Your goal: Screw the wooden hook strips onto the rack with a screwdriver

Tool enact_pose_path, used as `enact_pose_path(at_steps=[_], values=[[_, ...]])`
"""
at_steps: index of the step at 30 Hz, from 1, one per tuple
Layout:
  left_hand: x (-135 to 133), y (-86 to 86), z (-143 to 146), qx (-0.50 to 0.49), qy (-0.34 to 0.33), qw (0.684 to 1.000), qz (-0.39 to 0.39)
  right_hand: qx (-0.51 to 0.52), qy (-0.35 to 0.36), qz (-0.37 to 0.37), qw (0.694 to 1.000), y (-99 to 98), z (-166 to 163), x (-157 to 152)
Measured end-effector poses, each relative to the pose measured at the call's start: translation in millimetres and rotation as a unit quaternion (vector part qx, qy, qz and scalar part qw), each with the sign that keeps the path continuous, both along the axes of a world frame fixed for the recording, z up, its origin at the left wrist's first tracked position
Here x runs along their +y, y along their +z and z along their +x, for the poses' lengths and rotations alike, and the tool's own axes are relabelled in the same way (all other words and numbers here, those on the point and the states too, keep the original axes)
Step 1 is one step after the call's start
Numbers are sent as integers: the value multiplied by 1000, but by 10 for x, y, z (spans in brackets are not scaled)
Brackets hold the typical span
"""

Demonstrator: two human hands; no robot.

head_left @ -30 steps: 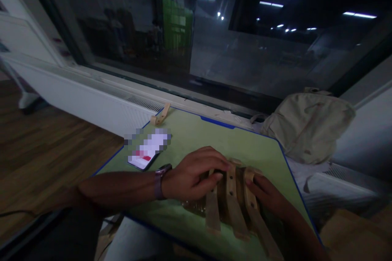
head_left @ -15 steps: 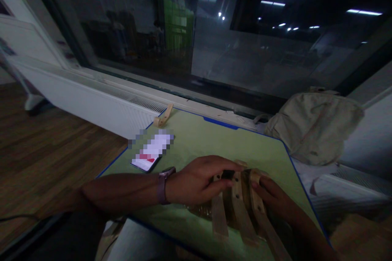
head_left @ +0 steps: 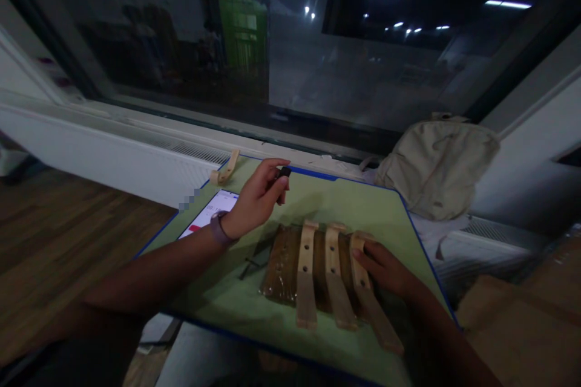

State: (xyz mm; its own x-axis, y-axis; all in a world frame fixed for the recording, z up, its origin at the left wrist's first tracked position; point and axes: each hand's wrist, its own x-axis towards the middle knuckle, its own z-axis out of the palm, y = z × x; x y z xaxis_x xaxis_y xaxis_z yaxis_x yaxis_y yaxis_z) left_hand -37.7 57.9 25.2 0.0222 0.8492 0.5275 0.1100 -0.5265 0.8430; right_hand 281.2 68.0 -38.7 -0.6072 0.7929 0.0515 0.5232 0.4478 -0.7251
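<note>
My left hand (head_left: 256,196) is raised over the board's far left part, pinching a small black piece (head_left: 284,172) whose kind I cannot make out. My right hand (head_left: 385,266) has its thumb and fingers around the upper part of the rightmost wooden strip (head_left: 363,278). This strip has a hooked end and leans to the right. Beside it, a middle wooden strip (head_left: 333,269) and a left wooden strip (head_left: 306,275), both with two dark holes, lie across a brown block wrapped in shiny plastic (head_left: 281,278). Left of the block lies a thin black bent rod (head_left: 247,267).
The green board (head_left: 363,202) has a blue edge. A phone (head_left: 209,208) lies partly behind my left wrist. Another hooked wooden piece (head_left: 227,170) rests at the far left corner. A beige backpack (head_left: 440,169) stands at the right by the window, with a cardboard box (head_left: 512,326) nearer.
My left hand has left the wooden strips and moved up and left with the small black piece. My right hand stays on the rightmost strip. The view has shifted right.
</note>
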Motion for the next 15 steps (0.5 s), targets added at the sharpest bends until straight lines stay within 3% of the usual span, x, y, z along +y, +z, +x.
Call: enact_pose_path(at_steps=[2, 4, 8, 15], values=[[97, -163, -64, 120, 16, 990, -71, 3, 2, 2, 1000, -4, -4, 3], [129, -314, -115, 308, 60, 943, -116, 4, 1, 3, 1000, -8, -8, 3], [94, -481, -161, 398, 85, 901, -149, 5, 4, 1, 1000, -11, -13, -7], [56, -557, -114, 506, 107, 835, -187, 3, -4, 13, 1000, -8, -7, -19]])
